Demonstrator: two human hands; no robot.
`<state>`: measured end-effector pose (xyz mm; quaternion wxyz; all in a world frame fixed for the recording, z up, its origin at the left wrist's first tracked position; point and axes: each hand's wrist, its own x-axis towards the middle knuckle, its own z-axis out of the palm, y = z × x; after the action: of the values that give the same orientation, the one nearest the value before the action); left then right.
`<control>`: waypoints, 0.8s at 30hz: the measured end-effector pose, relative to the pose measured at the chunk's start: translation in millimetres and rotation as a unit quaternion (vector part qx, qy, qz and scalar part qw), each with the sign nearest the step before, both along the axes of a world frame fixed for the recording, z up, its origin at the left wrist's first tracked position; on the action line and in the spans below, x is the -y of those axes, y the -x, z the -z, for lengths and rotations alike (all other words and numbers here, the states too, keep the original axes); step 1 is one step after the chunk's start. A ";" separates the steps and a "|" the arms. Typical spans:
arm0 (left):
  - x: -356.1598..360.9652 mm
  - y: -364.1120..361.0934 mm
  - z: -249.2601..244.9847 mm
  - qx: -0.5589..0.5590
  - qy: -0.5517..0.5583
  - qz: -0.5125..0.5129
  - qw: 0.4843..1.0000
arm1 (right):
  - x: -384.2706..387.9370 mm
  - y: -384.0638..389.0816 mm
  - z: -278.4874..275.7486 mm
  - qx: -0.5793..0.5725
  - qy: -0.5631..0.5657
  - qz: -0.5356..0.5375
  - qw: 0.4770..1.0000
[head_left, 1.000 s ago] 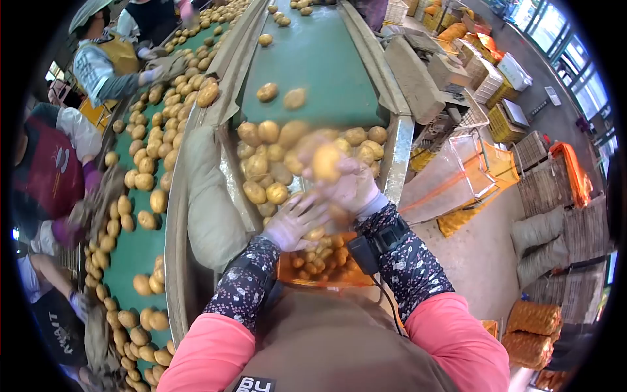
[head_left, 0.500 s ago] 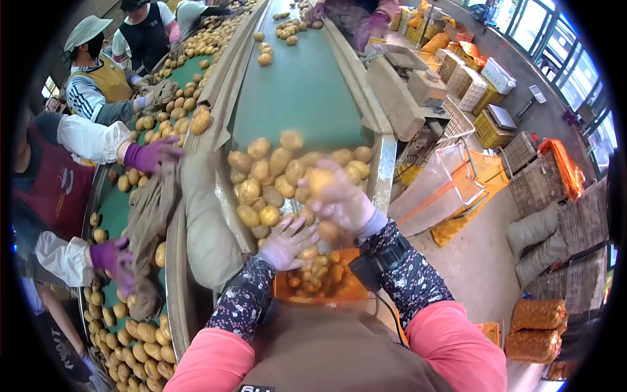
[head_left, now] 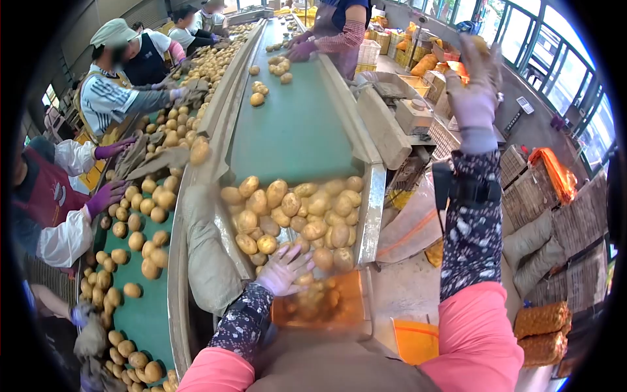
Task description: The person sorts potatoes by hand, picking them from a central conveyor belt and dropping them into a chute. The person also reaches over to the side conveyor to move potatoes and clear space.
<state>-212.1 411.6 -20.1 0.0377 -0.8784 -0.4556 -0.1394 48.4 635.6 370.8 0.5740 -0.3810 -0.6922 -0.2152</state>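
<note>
Potatoes (head_left: 294, 209) are heaped on the metal chute at the lower end of the green belt (head_left: 294, 124). My left hand (head_left: 282, 271), gloved, lies at the heap's lower edge with its fingers spread. Just below it, smaller potatoes fill an orange container (head_left: 349, 300), partly blurred. My right hand (head_left: 473, 88), also gloved, is raised far to the upper right, away from the heap. Its fingers point up and curve around something brownish at their tips, which looks like a potato but is blurred.
Co-workers in purple gloves (head_left: 108, 196) stand along a second potato belt (head_left: 153, 245) at the left. Another person (head_left: 339, 32) leans over the main belt's far end. Crates (head_left: 369, 52), an orange bucket (head_left: 418, 340) and stacked sacks (head_left: 542, 320) are at the right.
My right hand has moved from above the heap to the upper right. My left hand has stayed near the chute's lower edge. The co-worker's purple gloves at the left have moved apart from the near belt edge.
</note>
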 end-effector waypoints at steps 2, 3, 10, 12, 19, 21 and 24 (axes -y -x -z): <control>0.9 2.8 0.3 0.007 -0.002 0.000 1.000 | -25.4 6.5 22.0 0.091 -0.037 0.015 0.995; 0.9 2.7 1.0 0.021 -0.008 0.001 1.000 | -27.8 17.5 34.8 0.123 -0.035 -0.028 0.991; -0.2 4.2 0.6 0.006 0.024 0.001 1.000 | 63.1 136.7 223.9 0.233 0.440 -0.425 0.756; 1.2 3.7 -2.2 -0.011 0.043 -0.004 0.999 | 87.5 171.0 256.6 0.288 0.483 -0.412 0.717; 2.6 8.7 10.9 0.047 0.217 -0.063 0.973 | 105.6 242.2 322.1 0.387 0.393 -0.339 0.762; 4.0 10.1 10.9 0.079 0.222 -0.068 0.969 | 103.7 250.8 309.7 0.415 0.438 -0.305 0.736; 5.8 8.5 3.5 -0.009 0.168 -0.063 0.984 | 96.4 240.4 297.4 0.375 0.469 -0.351 0.719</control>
<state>-220.6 405.8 -23.7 -0.0980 -0.8432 -0.5263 -0.0501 -191.9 539.2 73.3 0.0496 -0.2193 -0.9473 0.2282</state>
